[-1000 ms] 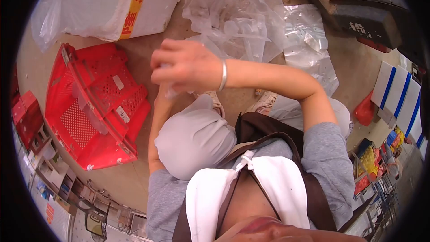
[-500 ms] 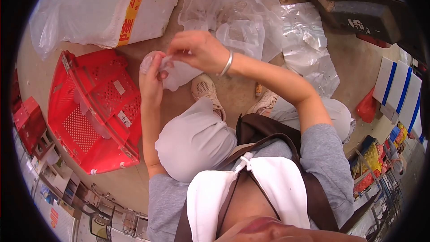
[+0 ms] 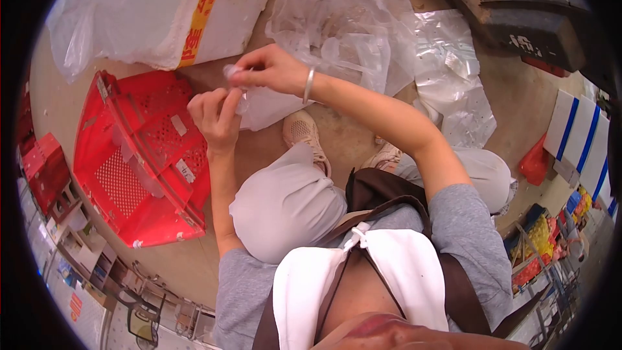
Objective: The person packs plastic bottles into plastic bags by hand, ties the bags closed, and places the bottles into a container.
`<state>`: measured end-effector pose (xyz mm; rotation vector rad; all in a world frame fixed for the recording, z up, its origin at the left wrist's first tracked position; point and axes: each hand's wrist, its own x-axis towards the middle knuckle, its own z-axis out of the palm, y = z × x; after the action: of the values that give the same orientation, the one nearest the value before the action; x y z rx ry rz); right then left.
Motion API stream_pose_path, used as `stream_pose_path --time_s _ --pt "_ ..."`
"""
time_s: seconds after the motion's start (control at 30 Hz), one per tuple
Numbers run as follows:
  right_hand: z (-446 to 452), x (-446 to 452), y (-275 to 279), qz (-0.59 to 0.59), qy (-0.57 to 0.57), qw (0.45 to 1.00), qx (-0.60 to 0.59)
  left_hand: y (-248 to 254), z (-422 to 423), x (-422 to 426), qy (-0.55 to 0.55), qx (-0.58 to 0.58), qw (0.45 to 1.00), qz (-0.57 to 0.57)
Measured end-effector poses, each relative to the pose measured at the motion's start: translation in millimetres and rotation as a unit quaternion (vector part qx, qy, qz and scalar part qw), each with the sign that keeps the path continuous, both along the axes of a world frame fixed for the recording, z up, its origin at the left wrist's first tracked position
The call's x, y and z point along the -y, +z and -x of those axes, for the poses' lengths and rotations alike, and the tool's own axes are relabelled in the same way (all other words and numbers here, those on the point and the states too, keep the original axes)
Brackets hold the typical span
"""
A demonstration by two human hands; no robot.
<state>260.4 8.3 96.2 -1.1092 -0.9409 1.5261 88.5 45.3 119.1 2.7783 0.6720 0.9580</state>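
My left hand (image 3: 216,120) is closed, its fingers pinching the edge of a clear plastic bag (image 3: 267,107) beside the red basket. Just above and to the right, my right hand (image 3: 275,75), with a silver bangle at the wrist, pinches a gathered bit of the same thin plastic. The two hands are close together, and the rest of the bag hangs loosely below my right hand, over the floor near my shoe. Fine detail at the fingertips is hard to make out.
A red perforated basket (image 3: 139,155) stands at the left. Behind it is a large plastic-wrapped white package (image 3: 152,13) with a yellow band. Clear plastic sheets (image 3: 350,26) lie ahead on the floor, beside a silvery sheet (image 3: 450,71). Dark metal equipment (image 3: 534,32) stands at upper right.
Earlier my right hand covered my left. The hands then came apart with plastic between them, and now my right hand has moved slightly left, close above my left hand.
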Motion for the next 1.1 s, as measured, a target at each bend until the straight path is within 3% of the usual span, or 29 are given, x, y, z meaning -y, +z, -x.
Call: stream_pose_path --time_s 0.07,0.13,0.2,0.3,0.33,0.4,0.43,0.47,0.53,0.63,0.7,0.73,0.77,0.83,0.87,0.97,1.07,1.1 --pt "4 4 -14 0.137 -0.066 0.980 -0.128 1 14 3 0.048 -0.070 0.994 0.068" --pt "-10 6 -58 0.203 -0.209 0.935 -0.201 -27 32 13 0.113 -0.111 0.973 0.168" --pt "-40 13 -114 0.271 -0.300 0.907 -0.117 -78 80 38 0.117 -0.107 0.939 0.306" --pt "-43 18 -106 0.270 -0.312 0.900 -0.138 -101 96 33 0.052 -0.022 0.896 0.441" --pt "-46 14 -92 0.159 -0.242 0.953 -0.088 -97 89 36 0.024 0.020 0.876 0.481" --pt "-37 7 -59 0.030 -0.110 0.992 0.057 -73 53 28 0.073 0.192 0.741 0.640" --pt "-29 2 -51 -0.092 -0.088 0.984 0.125 -64 28 20 0.090 0.278 0.657 0.695" --pt "-21 -1 -43 -0.212 -0.065 0.956 0.191 -65 15 18 0.085 0.228 0.695 0.677" --pt "-13 3 -31 -0.314 -0.031 0.916 0.247 -67 -8 13 0.073 0.126 0.764 0.628" --pt "-13 4 -28 -0.246 -0.007 0.943 0.223 -54 -21 7 0.051 0.009 0.901 0.431" --pt "-23 8 -38 -0.146 0.017 0.970 0.193 -60 -14 2 -0.016 0.050 0.898 0.437" --pt "-27 11 -44 -0.039 0.050 0.983 0.170 -64 -9 1 -0.050 0.067 0.894 0.440" --pt "-29 15 -50 0.069 0.081 0.984 0.144 -69 -4 2 -0.002 0.088 0.857 0.508" --pt "-21 25 -65 0.063 0.078 0.995 0.022 -71 -1 6 0.095 0.133 0.761 0.627" --pt "-16 29 -67 0.060 0.082 0.994 -0.038 -64 -6 10 0.093 0.116 0.843 0.516" --pt "6 29 -56 0.015 0.054 0.938 0.343 -41 -15 21 -0.020 0.019 0.955 0.294" --pt "17 23 -65 -0.081 -0.057 0.874 0.475 -37 -16 39 0.056 0.077 0.950 0.297" --pt "23 22 -71 -0.066 -0.053 0.885 0.459 -39 -12 42 0.084 0.086 0.945 0.303"
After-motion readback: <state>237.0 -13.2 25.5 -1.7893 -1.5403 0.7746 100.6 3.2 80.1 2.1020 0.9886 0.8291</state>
